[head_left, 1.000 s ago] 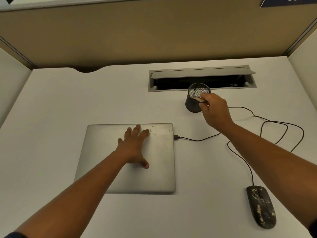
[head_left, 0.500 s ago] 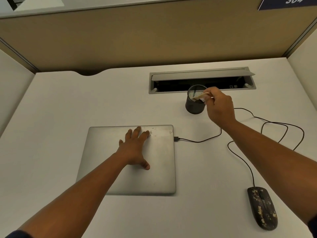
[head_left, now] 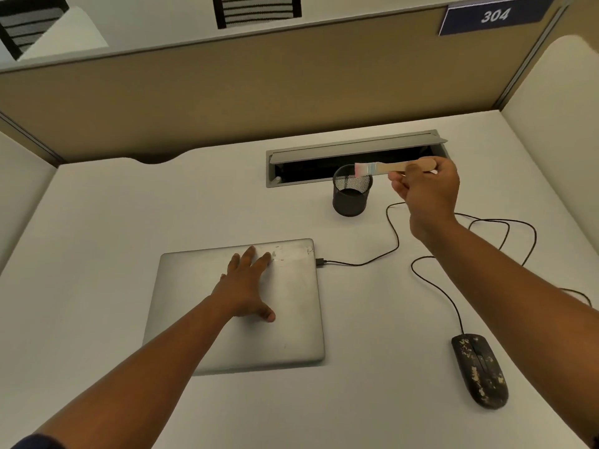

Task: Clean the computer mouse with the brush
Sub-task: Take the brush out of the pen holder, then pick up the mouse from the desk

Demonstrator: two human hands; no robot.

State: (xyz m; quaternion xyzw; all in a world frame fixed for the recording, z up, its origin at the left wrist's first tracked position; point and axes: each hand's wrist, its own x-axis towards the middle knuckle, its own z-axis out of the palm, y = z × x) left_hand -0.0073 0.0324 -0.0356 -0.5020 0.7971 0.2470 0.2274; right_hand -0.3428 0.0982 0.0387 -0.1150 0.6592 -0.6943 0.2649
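- Holding the wooden brush (head_left: 393, 166) level above the black mesh cup (head_left: 351, 192), the right hand (head_left: 426, 189) is pinching its flat handle with curled fingers.
- Lying flat, the left hand (head_left: 248, 286) is resting with spread fingers on the closed grey laptop (head_left: 291, 319), left of the cup.
- Waiting near the worktop (head_left: 97, 222) front edge, well apart from the cup, the oval black mouse (head_left: 479, 369) is showing pale specks; judging so, cleaning is not yet begun.

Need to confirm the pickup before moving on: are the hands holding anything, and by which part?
The right hand grips the brush by its wooden handle. The left hand rests flat on the laptop, holding nothing.
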